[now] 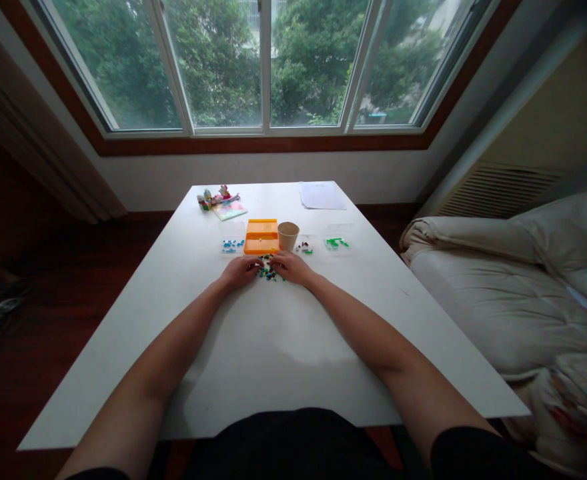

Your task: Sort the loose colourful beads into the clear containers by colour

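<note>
A loose pile of small beads or bricks (272, 275) in blue, green and dark colours lies on the white table. At its left edge is my left hand (240, 272), its fingers curled and closed towards the pieces. From the right, my right hand (293, 268) reaches over the pile with its fingers bent together. Whatever either hand pinches is too small to make out. Just beyond the pile stands an orange box (262, 225) with its lid raised. A brown paper cup (288, 233) stands upright beside it, right behind my right hand.
Clear trays hold blue pieces (232, 245), dark and green pieces (304, 247), and green pieces (337, 243). Small colourful figures (218, 196) and a pastel card (231, 211) lie far left on the table (283, 340). Paper sheets (322, 195) lie far right. A sofa (473, 287) stands at right.
</note>
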{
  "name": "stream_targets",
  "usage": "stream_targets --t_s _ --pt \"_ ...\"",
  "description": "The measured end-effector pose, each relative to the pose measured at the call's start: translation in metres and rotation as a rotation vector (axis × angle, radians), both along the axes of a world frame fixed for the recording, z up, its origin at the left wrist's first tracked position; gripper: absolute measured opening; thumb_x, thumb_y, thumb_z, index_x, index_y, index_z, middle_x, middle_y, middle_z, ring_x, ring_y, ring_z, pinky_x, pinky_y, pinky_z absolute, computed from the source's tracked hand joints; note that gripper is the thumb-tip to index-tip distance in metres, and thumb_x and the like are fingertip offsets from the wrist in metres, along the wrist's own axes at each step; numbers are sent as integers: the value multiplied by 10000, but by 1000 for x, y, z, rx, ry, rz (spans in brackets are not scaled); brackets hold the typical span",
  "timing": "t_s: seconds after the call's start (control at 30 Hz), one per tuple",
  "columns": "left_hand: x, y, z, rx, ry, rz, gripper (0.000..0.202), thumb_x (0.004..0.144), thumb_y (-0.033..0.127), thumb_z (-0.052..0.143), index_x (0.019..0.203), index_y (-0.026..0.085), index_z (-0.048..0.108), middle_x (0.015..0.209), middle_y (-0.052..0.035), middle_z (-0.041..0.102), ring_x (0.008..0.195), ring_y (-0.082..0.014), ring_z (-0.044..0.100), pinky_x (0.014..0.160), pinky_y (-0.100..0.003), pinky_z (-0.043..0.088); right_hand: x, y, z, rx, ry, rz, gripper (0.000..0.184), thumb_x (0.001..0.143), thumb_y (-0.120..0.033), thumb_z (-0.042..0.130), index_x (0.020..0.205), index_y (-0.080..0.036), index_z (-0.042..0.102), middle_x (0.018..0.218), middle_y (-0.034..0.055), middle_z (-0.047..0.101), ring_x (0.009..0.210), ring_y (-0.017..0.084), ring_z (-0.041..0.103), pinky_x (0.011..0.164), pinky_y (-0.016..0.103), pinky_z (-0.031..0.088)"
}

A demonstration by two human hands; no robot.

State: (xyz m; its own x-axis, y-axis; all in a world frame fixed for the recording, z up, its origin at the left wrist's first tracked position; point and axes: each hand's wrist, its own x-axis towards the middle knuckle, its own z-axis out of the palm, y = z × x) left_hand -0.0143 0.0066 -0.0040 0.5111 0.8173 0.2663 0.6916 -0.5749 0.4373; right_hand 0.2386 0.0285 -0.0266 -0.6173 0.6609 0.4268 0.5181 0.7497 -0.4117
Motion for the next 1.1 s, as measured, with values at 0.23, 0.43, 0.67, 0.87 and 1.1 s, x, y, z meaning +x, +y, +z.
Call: stream_targets --t_s 0.23,0.43,0.67,0.87,1.1 --pt "-1 2 -2 -8 -22 -6 275 896 235 562 1051 230 789 911 -30 749 797 -163 627 758 -253 471 1 0 -1 22 -5 -18 232 945 -161 596 1095 -236 756 1061 67 680 967 187 625 855 282 471" --pt "-2 3 -7 1 -27 -1 270 898 248 564 1046 232 789 883 -26 739 781 -159 619 756 -248 464 2 0 -1 0 -2 -11 172 929 -185 629 1028 -225 764 978 52 663 888 167 608 795 256 450" --pt "-2 3 -7 6 -25 -13 266 910 250 556 1046 235 784 900 -30 739 792 -165 620 752 -256 455 0 0 0 -67 19 -10 96 890 -239 686 960 -214 746 884 10 634 762 123 553 705 225 391" --pt "-2 3 -6 -7 -19 -10 266 911 265 561 1057 234 781 885 -29 735 781 -164 613 740 -254 451 -2 1 0 -120 41 -41 32 850 -211 686 858 -192 711 790 -18 599 693 108 512 641 216 347" --pt "-2 3 -5 1 -27 -10 272 906 251 558 1058 232 783 898 -28 736 797 -163 614 742 -250 454 -4 0 -1 -132 56 -112 96 858 -187 659 916 -203 734 796 -16 638 689 111 517 648 218 340"
